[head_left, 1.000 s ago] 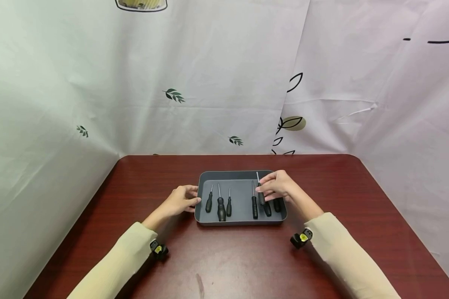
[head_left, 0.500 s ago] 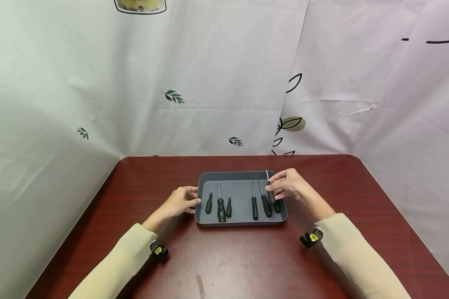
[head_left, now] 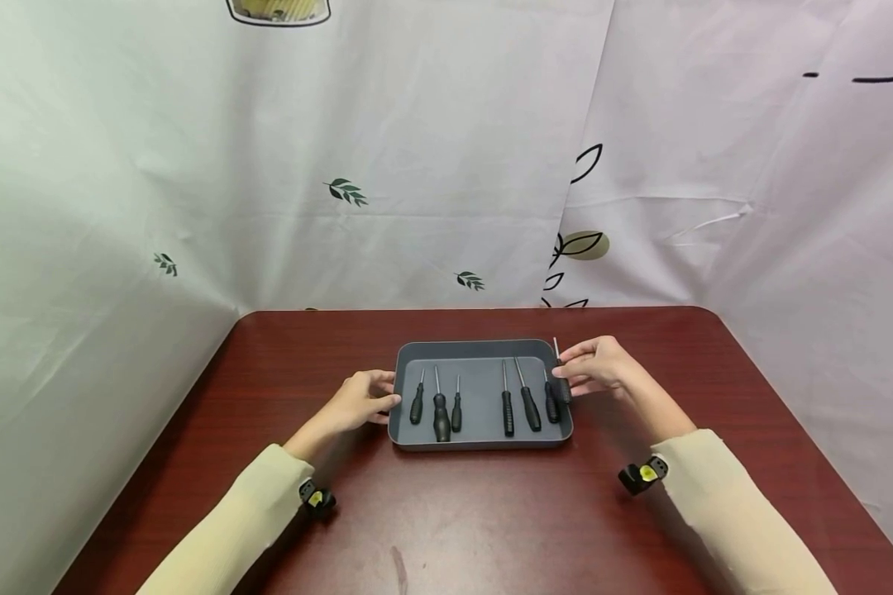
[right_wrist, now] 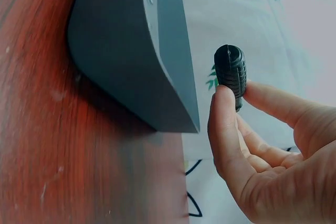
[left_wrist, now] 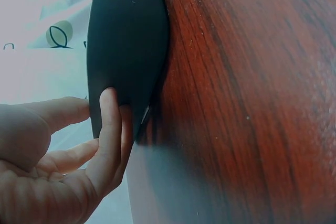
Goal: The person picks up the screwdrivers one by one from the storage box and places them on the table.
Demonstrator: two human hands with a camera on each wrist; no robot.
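Observation:
A shallow grey tray [head_left: 476,444] stands mid-table. At its left end my left hand [head_left: 359,400] holds the side wall, fingers against the outside and thumb at the rim; the left wrist view shows the fingers [left_wrist: 109,124] on the dark wall. My right hand [head_left: 597,366] pinches a black-handled screwdriver [head_left: 562,388] just over the right rim, metal shaft pointing up and away. In the right wrist view, the ridged handle [right_wrist: 231,69] sits between thumb and fingertips, apart from the tray wall. Inside lie three screwdrivers at left, the middle one [head_left: 441,421] largest, and three at right, including one [head_left: 531,409].
The reddish-brown wooden table [head_left: 476,529] extends around the tray. A pale printed curtain [head_left: 417,165] hangs behind and along both sides. Each wrist carries a small black camera, such as the right one [head_left: 636,478].
My right hand has moved right with the screwdriver, from above the right-hand screwdrivers to the tray's right rim, uncovering those beneath. My left hand has stayed on the tray.

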